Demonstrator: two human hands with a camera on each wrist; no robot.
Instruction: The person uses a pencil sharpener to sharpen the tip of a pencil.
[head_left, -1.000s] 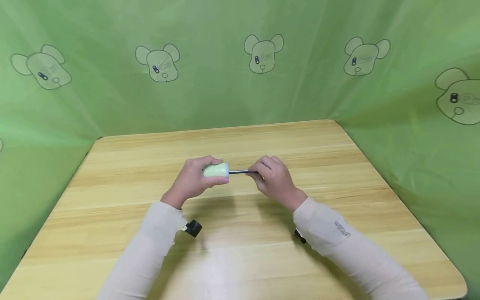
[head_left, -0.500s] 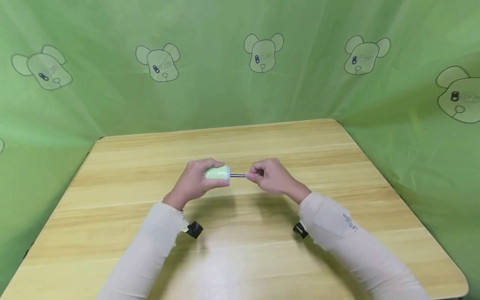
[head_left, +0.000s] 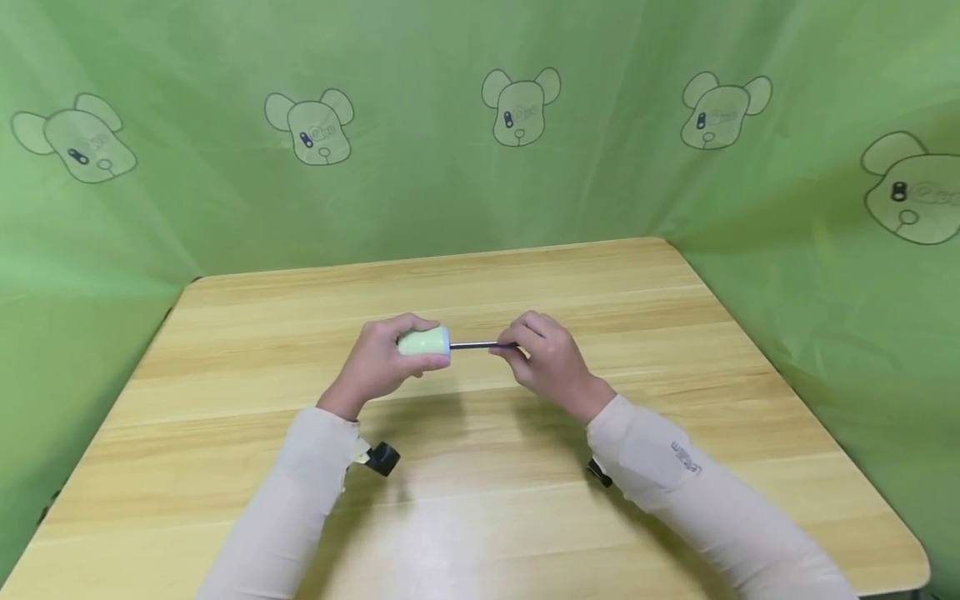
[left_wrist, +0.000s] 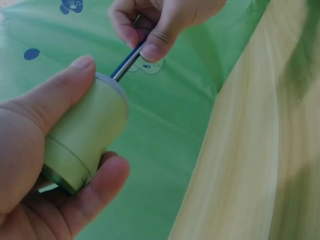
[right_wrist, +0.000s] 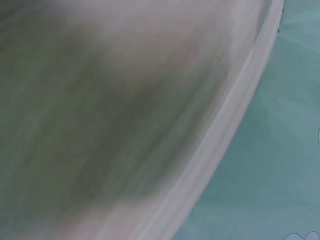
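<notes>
Held between thumb and fingers of my left hand [head_left: 372, 360] is a light green, rounded pencil sharpener [head_left: 422, 341] with a pale lavender rim. Its darker green base shows in the left wrist view, beside the left fingers [left_wrist: 97, 192]. From the rim end juts a slim pencil [head_left: 472, 345], striped dark and silver, pointing right. My right hand [head_left: 551, 364] pinches the pencil's outer part between thumb and fingertips. The pencil's inner end is hidden inside the sharpener. Both hands are above the table; the right wrist view shows neither hand nor pencil.
Below the hands spreads a light wood-grain table [head_left: 480, 508]. Green curtains [head_left: 420, 200] printed with bear heads enclose its back and sides. A small black camera [head_left: 384, 458] sits at the left wrist, and another [head_left: 598, 473] at the right.
My right hand rolled over and dipped with the pencil, then rolled back to its earlier pose. The left hand and sharpener shifted slightly left, and a little more of the pencil shows between the hands.
</notes>
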